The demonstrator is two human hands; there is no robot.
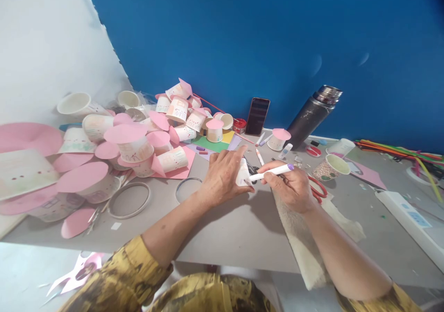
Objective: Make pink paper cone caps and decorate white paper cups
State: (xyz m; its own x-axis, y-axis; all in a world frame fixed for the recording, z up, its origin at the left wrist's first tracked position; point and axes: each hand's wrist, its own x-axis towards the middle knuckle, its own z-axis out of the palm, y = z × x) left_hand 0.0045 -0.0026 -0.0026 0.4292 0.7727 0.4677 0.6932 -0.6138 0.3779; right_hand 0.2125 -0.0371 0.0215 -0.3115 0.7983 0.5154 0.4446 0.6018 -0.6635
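My left hand (224, 175) wraps round a small white paper cup (243, 172) lying on its side on the grey table (222, 231). My right hand (293, 187) pinches a white marker with a purple end (272, 171), its tip touching the cup. My right forearm rests on a cream fuzzy cloth (301, 238).
A heap of decorated cups with pink paper lids (138, 138) fills the left side. Two metal rings (129, 200) lie near it. A phone (257, 116), a steel flask (312, 113), red scissors (317, 189), a patterned cup (329, 167), pipe cleaners (402, 152) and a power strip (411, 219) lie beyond and right.
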